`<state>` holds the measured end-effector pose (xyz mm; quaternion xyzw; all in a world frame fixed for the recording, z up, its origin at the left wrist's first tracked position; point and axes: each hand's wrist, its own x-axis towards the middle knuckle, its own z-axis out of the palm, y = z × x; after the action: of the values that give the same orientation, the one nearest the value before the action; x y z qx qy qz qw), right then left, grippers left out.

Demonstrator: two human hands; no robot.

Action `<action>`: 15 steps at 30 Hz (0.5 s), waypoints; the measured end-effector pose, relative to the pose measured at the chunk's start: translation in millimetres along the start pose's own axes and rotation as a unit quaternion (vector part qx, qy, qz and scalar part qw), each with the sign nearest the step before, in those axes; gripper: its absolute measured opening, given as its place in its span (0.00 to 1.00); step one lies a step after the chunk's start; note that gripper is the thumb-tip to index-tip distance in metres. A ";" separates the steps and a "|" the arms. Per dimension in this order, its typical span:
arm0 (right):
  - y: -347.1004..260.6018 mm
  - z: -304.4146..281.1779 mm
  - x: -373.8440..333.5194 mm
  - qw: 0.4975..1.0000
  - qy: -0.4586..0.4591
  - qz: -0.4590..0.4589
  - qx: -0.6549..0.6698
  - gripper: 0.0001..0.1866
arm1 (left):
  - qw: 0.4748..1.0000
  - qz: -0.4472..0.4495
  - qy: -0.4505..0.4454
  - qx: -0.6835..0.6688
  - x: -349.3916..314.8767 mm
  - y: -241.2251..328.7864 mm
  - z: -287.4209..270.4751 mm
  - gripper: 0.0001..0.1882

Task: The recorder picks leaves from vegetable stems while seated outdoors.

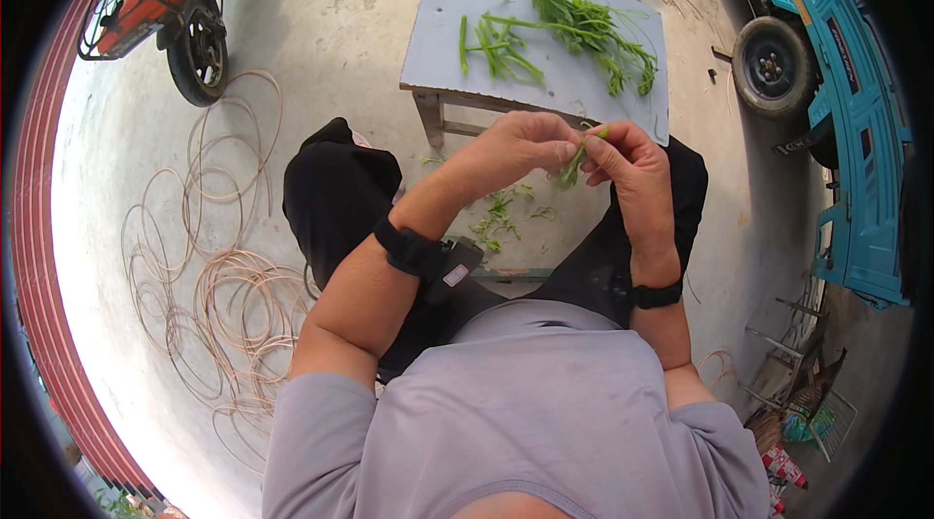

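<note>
My left hand [533,142] and my right hand [634,165] meet over my lap, just off the near edge of a small grey-blue table [431,47]. Between them is a leafy green shoot [570,172]. Thumb and fingers of each hand are pinched on it, the left at its upper end and the right close beside. A bunch of leafy green shoots [579,15] lies across the tabletop. To its left are several trimmed green stems [498,54]. Leaf scraps [498,217] are scattered on the floor between my knees.
Loops of thin cane or wire [243,300] lie on the concrete floor at left. A red motorbike [156,3] stands at the far left. On the right is a blue cargo vehicle [861,140] with its wheel [773,67] close to the table. A metal rack [827,417] sits at lower right.
</note>
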<state>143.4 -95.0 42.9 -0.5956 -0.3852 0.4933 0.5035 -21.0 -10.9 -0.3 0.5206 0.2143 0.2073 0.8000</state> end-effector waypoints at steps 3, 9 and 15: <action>1.2 0.9 -0.9 0.999 0.005 -0.023 -0.023 0.07 | 1.000 0.011 -0.026 0.008 -1.0 1.7 -0.1 0.10; -1.3 3.3 -2.0 0.999 0.012 -0.029 -0.040 0.08 | 0.999 0.022 -0.022 0.015 -2.5 1.0 1.0 0.10; -0.8 1.6 -1.3 0.998 0.024 -0.034 -0.037 0.08 | 1.000 0.027 0.003 0.004 0.8 -1.4 5.7 0.12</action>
<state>141.6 -95.8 44.0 -0.6116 -0.4112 0.4472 0.5068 -17.0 -15.2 0.3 0.5286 0.2034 0.2302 0.7914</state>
